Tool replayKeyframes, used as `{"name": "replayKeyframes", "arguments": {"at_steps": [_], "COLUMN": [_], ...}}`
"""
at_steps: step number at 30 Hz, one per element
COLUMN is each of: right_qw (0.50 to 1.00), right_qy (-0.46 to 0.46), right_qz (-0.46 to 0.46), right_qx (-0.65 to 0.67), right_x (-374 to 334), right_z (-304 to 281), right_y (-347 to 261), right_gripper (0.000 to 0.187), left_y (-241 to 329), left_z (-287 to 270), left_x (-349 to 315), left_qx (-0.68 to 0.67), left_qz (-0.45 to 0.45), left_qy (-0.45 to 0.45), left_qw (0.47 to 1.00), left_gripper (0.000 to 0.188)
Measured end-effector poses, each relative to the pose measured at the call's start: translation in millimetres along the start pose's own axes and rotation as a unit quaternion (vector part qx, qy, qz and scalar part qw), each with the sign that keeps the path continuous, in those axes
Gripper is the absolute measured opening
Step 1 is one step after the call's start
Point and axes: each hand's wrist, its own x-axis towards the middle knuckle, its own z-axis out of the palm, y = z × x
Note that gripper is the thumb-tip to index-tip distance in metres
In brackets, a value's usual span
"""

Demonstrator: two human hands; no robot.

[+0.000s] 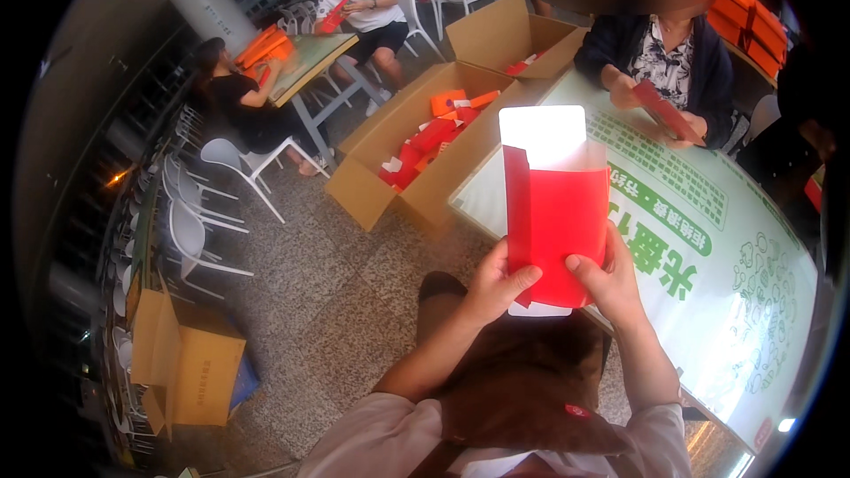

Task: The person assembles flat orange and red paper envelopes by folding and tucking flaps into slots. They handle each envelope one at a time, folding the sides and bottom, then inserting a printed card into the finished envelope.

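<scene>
A red paper box is held upright in front of me, its white end flap standing up at the top and another white flap showing at the bottom. My left hand grips its lower left edge, thumb on the red front. On the lower right, my right hand holds the other edge, thumb likewise pressed on the front. The fingers behind the box are mostly hidden. Both forearms rise from below over a brown apron.
A white table with green print lies to my right; a person across it holds a red piece. An open carton of red and orange boxes stands ahead. White chairs and another carton are at left. Two people sit at a far table.
</scene>
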Motion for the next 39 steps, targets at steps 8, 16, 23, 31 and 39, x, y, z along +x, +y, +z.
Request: {"name": "replayKeyframes", "arguments": {"at_steps": [8,16,23,31,39], "right_qw": [0.999,0.99,0.993,0.987,0.982], "right_qy": [-0.01,-0.038,-0.036,-0.104,-0.117], "right_qz": [-0.006,-0.061,-0.033,-0.054,-0.049], "right_qx": [-0.03,-0.119,-0.11,-0.107,-0.138], "right_x": [-4.2,-5.9,-8.6,-13.1,-1.5], "right_z": [2.1,8.4,29.4,46.3,43.3], "right_y": [9.2,8.3,21.8,15.7,7.6], "right_gripper": [0.056,0.068,0.077,0.091,0.096], "left_y": [-7.2,9.7,-0.1,3.9,7.4], "left_z": [-14.4,-23.4,-37.0,-48.6,-57.5], "left_x": [-2.8,-4.8,-6.4,-0.6,3.1], "left_qx": [0.051,-0.002,-0.046,-0.154,-0.116], "left_qz": [-0.012,0.044,0.054,0.014,0.016], "left_qy": [0.013,0.002,0.07,0.054,0.058], "left_qw": [0.999,0.999,0.995,0.987,0.991], "left_gripper": [0.049,0.052,0.058,0.06,0.073]}}
